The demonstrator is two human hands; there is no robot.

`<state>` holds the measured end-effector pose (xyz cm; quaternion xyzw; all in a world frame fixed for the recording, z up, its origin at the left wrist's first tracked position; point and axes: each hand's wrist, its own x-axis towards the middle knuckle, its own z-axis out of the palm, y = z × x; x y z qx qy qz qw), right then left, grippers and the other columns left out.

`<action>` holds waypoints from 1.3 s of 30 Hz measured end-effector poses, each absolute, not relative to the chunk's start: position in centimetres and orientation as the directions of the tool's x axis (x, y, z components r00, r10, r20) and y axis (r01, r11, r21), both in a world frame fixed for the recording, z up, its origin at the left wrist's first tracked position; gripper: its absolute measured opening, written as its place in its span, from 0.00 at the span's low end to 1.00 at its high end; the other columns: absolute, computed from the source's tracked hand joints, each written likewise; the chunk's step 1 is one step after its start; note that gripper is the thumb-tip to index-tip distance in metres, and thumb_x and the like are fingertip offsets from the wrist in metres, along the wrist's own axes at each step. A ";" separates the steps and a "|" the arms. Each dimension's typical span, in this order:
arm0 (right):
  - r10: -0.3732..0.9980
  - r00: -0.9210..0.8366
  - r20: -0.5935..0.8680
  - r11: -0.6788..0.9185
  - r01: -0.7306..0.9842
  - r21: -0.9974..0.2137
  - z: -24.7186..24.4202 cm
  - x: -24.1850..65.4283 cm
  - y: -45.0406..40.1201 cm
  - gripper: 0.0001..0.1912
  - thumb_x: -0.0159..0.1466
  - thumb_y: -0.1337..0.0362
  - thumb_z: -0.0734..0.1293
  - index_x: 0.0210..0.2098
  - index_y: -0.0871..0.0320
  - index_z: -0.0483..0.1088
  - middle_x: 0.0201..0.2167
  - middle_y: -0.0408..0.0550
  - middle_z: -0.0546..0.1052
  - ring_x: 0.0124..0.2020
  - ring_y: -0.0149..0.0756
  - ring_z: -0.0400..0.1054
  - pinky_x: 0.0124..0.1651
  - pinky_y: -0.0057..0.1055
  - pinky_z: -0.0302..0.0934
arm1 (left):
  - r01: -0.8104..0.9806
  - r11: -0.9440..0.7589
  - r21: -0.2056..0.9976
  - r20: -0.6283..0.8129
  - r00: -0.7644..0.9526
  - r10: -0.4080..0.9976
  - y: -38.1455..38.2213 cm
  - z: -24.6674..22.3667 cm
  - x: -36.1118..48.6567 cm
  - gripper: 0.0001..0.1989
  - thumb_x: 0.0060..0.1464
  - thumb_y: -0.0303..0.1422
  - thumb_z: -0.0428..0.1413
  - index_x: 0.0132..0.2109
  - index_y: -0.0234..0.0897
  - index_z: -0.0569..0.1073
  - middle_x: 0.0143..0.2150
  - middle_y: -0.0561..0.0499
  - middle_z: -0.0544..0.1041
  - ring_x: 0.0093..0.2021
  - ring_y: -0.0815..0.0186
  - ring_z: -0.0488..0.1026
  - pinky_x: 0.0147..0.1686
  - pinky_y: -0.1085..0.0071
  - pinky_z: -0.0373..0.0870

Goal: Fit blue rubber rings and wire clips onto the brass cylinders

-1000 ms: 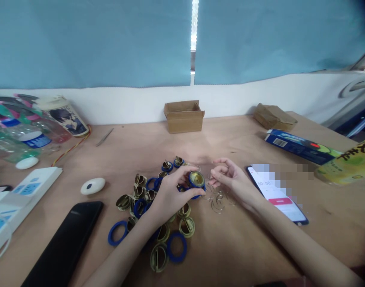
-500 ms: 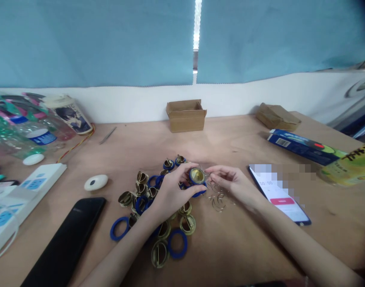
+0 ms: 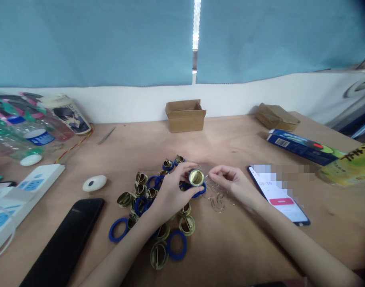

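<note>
My left hand [image 3: 170,191] grips a small round brass part [image 3: 196,177] with a blue ring around it, held just above the wooden table [image 3: 230,247]. My right hand [image 3: 233,184] is close to its right side, thumb and forefinger pinched together near the part; whether a thin wire clip sits between them is too small to tell. Under and right of the hands lie several thin wire clips [image 3: 217,201]. A heap of brass parts [image 3: 140,191] and loose blue rings [image 3: 176,245] spreads below my left hand.
A lit phone [image 3: 278,197] lies right of my right hand, a black phone [image 3: 65,239] at the front left. A white oval object [image 3: 94,183], a power strip [image 3: 17,195], bottles [image 3: 29,127], an open cardboard box [image 3: 186,114], tweezers [image 3: 105,136] and blue carton [image 3: 302,146] ring the area.
My right hand moved left toward the brass part, then settled beside it with fingers pinched. My left hand turned the part slightly so its open face shows.
</note>
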<state>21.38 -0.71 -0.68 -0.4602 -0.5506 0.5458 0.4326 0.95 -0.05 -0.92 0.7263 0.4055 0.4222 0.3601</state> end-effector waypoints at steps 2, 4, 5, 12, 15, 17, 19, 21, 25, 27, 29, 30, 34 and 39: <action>0.977 -0.209 -0.041 -0.036 0.025 -0.999 -0.5 21.5 -0.8 0.11 0.61 0.55 0.72 0.30 0.57 0.74 0.23 0.40 0.69 0.24 0.28 0.58 0.28 0.28 0.50 | 0.284 -0.410 0.867 0.321 0.313 0.894 0.0 -1.0 0.9 0.25 0.47 0.25 0.67 0.52 0.42 0.69 0.49 0.50 0.79 0.46 0.63 0.79 0.46 0.67 0.75; 0.973 -0.226 -0.055 -0.051 0.026 -0.998 -0.4 21.4 -0.8 0.12 0.61 0.54 0.71 0.31 0.57 0.73 0.22 0.39 0.68 0.22 0.27 0.55 0.25 0.28 0.47 | 0.277 -0.406 0.871 0.318 0.312 0.895 0.0 -1.1 0.9 0.24 0.47 0.25 0.68 0.50 0.41 0.69 0.48 0.50 0.79 0.44 0.64 0.79 0.45 0.68 0.75; 0.971 -0.232 -0.061 -0.055 0.033 -0.998 -0.4 21.4 -0.9 0.12 0.61 0.54 0.71 0.31 0.57 0.73 0.21 0.39 0.67 0.21 0.26 0.53 0.25 0.28 0.46 | 0.274 -0.403 0.873 0.315 0.315 0.895 0.0 -1.1 0.9 0.24 0.46 0.26 0.68 0.50 0.41 0.70 0.48 0.50 0.79 0.43 0.64 0.79 0.44 0.68 0.75; 0.960 -0.259 -0.110 -0.097 0.064 -0.993 -0.5 21.1 -1.2 0.16 0.64 0.52 0.69 0.28 0.57 0.67 0.16 0.35 0.61 0.17 0.24 0.50 0.22 0.26 0.42 | 0.286 -0.383 0.878 0.272 0.360 0.893 -0.1 -1.0 0.9 0.24 0.46 0.29 0.69 0.50 0.42 0.71 0.42 0.53 0.80 0.42 0.63 0.79 0.43 0.68 0.75; 0.956 -0.268 -0.115 -0.109 0.038 -0.993 -0.7 21.0 -1.2 0.19 0.65 0.51 0.68 0.25 0.57 0.64 0.13 0.34 0.59 0.16 0.24 0.48 0.21 0.26 0.42 | 0.290 -0.381 0.878 0.259 0.383 0.887 -0.3 -0.7 1.0 0.24 0.46 0.31 0.69 0.50 0.42 0.71 0.44 0.52 0.80 0.43 0.62 0.78 0.44 0.67 0.75; 0.956 -0.267 -0.118 -0.115 0.026 -0.993 -0.8 21.0 -1.1 0.21 0.65 0.50 0.68 0.24 0.56 0.62 0.12 0.33 0.58 0.15 0.23 0.47 0.21 0.25 0.41 | 0.313 -0.389 0.866 0.253 0.397 0.882 -0.4 -0.6 1.0 0.24 0.47 0.32 0.69 0.51 0.42 0.71 0.45 0.52 0.80 0.44 0.61 0.78 0.46 0.65 0.75; 0.962 -0.246 -0.122 -0.119 0.025 -0.993 -1.0 21.0 -0.9 0.22 0.64 0.49 0.69 0.23 0.57 0.62 0.12 0.33 0.59 0.14 0.22 0.48 0.20 0.25 0.42 | 0.331 -0.403 0.853 0.257 0.405 0.877 -0.5 -0.5 1.0 0.23 0.48 0.33 0.68 0.51 0.42 0.72 0.45 0.51 0.79 0.45 0.61 0.78 0.48 0.63 0.75; 0.966 -0.220 -0.136 -0.140 -0.007 -0.990 -1.1 21.0 -0.7 0.23 0.63 0.48 0.70 0.23 0.57 0.63 0.15 0.34 0.63 0.15 0.22 0.53 0.20 0.23 0.47 | 0.333 -0.420 0.844 0.273 0.407 0.872 -0.4 -0.6 0.9 0.23 0.49 0.33 0.68 0.51 0.42 0.71 0.46 0.51 0.79 0.45 0.60 0.77 0.49 0.62 0.74; 0.954 -0.218 -0.204 -0.241 -0.156 -0.958 -1.1 21.3 -0.6 0.25 0.60 0.45 0.71 0.23 0.58 0.63 0.17 0.36 0.68 0.15 0.22 0.58 0.19 0.21 0.53 | 0.336 -0.453 0.826 0.311 0.398 0.863 -0.3 -0.7 0.8 0.22 0.51 0.32 0.66 0.52 0.42 0.71 0.47 0.49 0.79 0.47 0.59 0.77 0.49 0.60 0.75; 0.940 -0.241 -0.242 -0.297 -0.226 -0.928 -1.0 21.4 -0.6 0.24 0.60 0.44 0.70 0.25 0.58 0.64 0.17 0.37 0.69 0.14 0.21 0.59 0.19 0.20 0.53 | 0.347 -0.460 0.818 0.317 0.396 0.862 -0.4 -0.7 0.9 0.21 0.52 0.31 0.65 0.53 0.41 0.71 0.49 0.48 0.78 0.48 0.59 0.77 0.50 0.60 0.75; 0.924 -0.276 -0.266 -0.342 -0.280 -0.897 -0.7 21.5 -0.7 0.22 0.61 0.45 0.70 0.29 0.59 0.68 0.20 0.40 0.73 0.17 0.22 0.64 0.20 0.19 0.57 | 0.351 -0.463 0.814 0.319 0.395 0.861 -0.4 -0.7 0.9 0.21 0.53 0.30 0.64 0.53 0.41 0.71 0.50 0.47 0.78 0.49 0.59 0.76 0.50 0.59 0.75; 0.918 -0.295 -0.266 -0.353 -0.296 -0.888 -0.7 21.6 -0.7 0.21 0.61 0.47 0.71 0.31 0.60 0.69 0.23 0.42 0.76 0.19 0.24 0.67 0.22 0.19 0.59 | 0.350 -0.465 0.813 0.322 0.394 0.861 -0.5 -0.6 1.0 0.21 0.53 0.29 0.63 0.53 0.41 0.71 0.51 0.46 0.78 0.49 0.59 0.76 0.50 0.59 0.75; 0.911 -0.355 -0.209 -0.324 -0.302 -0.897 -0.7 21.7 -0.8 0.15 0.60 0.55 0.74 0.33 0.60 0.72 0.29 0.46 0.79 0.25 0.25 0.71 0.27 0.20 0.64 | 0.360 -0.483 0.798 0.340 0.392 0.855 -0.7 -0.3 1.1 0.21 0.53 0.28 0.62 0.54 0.40 0.71 0.51 0.46 0.78 0.48 0.58 0.77 0.49 0.60 0.75; 0.912 -0.357 -0.205 -0.299 -0.232 -0.926 -1.0 21.8 -0.8 0.19 0.62 0.50 0.71 0.29 0.59 0.69 0.21 0.40 0.74 0.15 0.20 0.61 0.19 0.19 0.54 | 0.404 -0.491 0.772 0.333 0.402 0.853 -0.9 0.4 1.2 0.21 0.53 0.30 0.62 0.55 0.40 0.71 0.49 0.47 0.79 0.45 0.60 0.77 0.45 0.63 0.75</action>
